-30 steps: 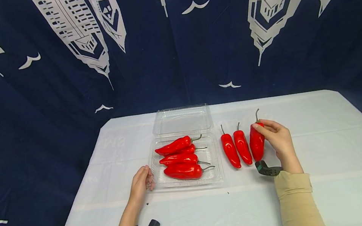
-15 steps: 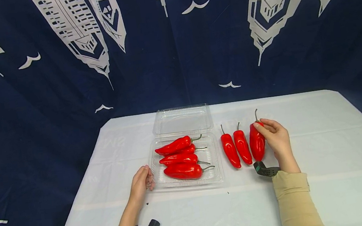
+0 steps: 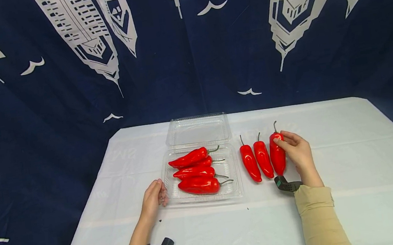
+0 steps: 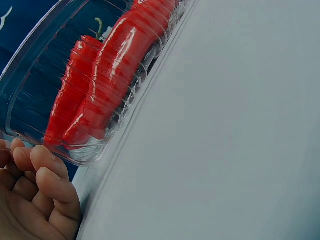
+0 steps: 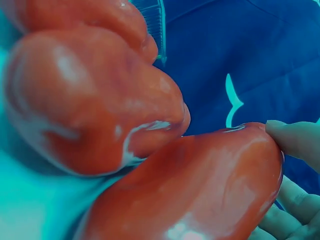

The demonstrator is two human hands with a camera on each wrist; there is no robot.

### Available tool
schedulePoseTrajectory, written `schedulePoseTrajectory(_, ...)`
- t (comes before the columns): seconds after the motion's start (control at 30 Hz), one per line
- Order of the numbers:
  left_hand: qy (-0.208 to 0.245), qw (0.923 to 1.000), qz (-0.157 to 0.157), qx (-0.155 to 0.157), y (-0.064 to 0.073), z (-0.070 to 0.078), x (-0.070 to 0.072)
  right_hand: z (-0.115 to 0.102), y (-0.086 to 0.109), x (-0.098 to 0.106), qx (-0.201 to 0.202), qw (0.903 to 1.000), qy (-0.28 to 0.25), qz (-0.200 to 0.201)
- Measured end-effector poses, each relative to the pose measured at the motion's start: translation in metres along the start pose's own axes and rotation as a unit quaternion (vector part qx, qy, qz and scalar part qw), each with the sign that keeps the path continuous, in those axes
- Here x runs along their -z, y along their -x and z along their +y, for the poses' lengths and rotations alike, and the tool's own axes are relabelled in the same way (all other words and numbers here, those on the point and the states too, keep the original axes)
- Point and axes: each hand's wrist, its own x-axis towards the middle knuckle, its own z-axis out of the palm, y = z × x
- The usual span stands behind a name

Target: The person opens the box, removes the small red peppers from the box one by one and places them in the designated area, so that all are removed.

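My right hand [image 3: 298, 153] pinches a red pepper [image 3: 277, 156] near its stem end, thumb on top. In the right wrist view this held pepper [image 5: 200, 195] lies close to another red pepper [image 5: 95, 100]. Left of it on the table are two more, a slender red pepper [image 3: 262, 158] and a further red pepper [image 3: 250, 163], stems pointing away. My left hand [image 3: 153, 198] grips the left edge of a clear plastic container [image 3: 233, 192], fingers curled at its rim in the left wrist view. Several red peppers [image 3: 199, 186] lie crosswise inside, stems to the right.
The container's hinged lid [image 3: 198, 132] lies folded back behind it. A white cloth covers the table [image 3: 211, 236]. A dark blue printed curtain [image 3: 189, 65] hangs behind the far edge. Small dark specks dot the front of the cloth.
My right hand has shifted slightly left with the pepper, bringing it nearer the two beside it. My left hand and the container have stayed in place.
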Motion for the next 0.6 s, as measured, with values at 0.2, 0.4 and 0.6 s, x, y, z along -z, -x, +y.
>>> schedulePoseTrajectory(0.2,-0.003,1.0000,0.002,0.002,0.000,0.000,0.000,-0.024,0.020,0.001,-0.019,0.9996,-0.003,-0.019)
schedulePoseTrajectory(0.4,-0.001,1.0000,0.001,0.001,0.001,0.001,-0.001,-0.026,0.022,0.001,-0.036,0.9986,0.010,-0.036)
schedulePoseTrajectory(0.6,-0.003,1.0000,-0.003,-0.007,0.000,0.000,0.000,-0.023,0.020,0.000,-0.045,0.9978,0.012,-0.046)
